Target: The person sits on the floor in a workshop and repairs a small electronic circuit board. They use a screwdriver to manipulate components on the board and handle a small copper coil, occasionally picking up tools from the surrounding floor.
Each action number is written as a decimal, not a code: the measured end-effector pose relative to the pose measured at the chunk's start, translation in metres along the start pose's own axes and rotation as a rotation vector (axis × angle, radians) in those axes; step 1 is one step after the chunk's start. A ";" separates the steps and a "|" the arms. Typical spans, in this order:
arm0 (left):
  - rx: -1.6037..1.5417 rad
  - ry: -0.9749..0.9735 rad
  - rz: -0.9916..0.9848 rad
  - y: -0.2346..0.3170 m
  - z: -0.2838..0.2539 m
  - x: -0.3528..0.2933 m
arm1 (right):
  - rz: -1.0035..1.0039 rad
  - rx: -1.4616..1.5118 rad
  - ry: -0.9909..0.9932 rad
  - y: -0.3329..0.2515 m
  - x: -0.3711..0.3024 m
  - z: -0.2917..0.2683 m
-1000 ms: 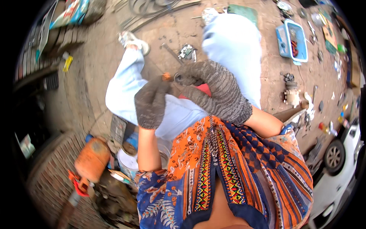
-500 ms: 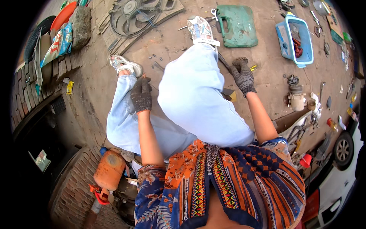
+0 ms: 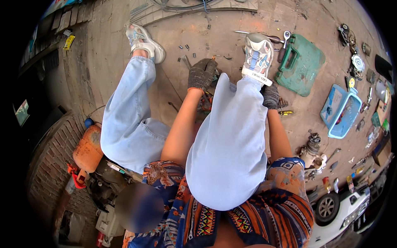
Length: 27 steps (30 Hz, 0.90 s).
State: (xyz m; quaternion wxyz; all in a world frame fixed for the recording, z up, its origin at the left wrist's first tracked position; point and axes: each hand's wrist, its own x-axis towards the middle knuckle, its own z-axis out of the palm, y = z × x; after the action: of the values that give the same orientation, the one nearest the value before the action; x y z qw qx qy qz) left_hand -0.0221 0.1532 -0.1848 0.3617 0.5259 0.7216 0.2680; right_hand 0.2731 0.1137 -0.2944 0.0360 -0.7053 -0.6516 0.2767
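My left hand point(image 3: 201, 75), in a dark grey knit glove, reaches down between my legs. Its fingers are bent and pressed together against a dark part on the ground; what they grip, if anything, is hidden. Just below its wrist lies a dark metal piece with reddish parts point(image 3: 205, 103), partly covered by my leg. My right hand point(image 3: 271, 96), gloved alike, is beside my right ankle; the shoe point(image 3: 258, 56) and trouser leg hide its fingers. A yellow-and-black small tool point(image 3: 285, 113) rests close to that wrist.
A green tool case point(image 3: 301, 66) lies ahead right, with a ratchet wrench point(image 3: 285, 41) and a screwdriver point(image 3: 264, 36) near it. Farther right stands a blue basket point(image 3: 331, 108). An orange tank point(image 3: 88, 149) is at left; a white car point(image 3: 351, 211) is behind right.
My left hand has moved from beside my left shin to the ground between my legs. My right hand has gone behind my right leg. The whole view has shifted.
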 end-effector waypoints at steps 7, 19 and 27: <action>-0.097 -0.037 -0.096 -0.004 -0.008 0.021 | 0.160 0.036 -0.081 -0.033 0.004 -0.044; -0.188 -0.072 -0.080 -0.019 0.006 0.052 | -0.008 -0.241 -0.043 -0.016 0.046 -0.124; -0.056 0.103 -0.041 -0.025 0.041 0.095 | 0.305 0.362 -0.703 -0.015 0.085 -0.169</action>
State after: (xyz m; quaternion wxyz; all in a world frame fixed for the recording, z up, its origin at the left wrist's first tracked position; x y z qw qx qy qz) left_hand -0.0202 0.2364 -0.2510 0.3440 0.4861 0.7423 0.3071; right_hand 0.3331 0.2477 -0.1749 -0.1064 -0.6387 -0.4531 0.6127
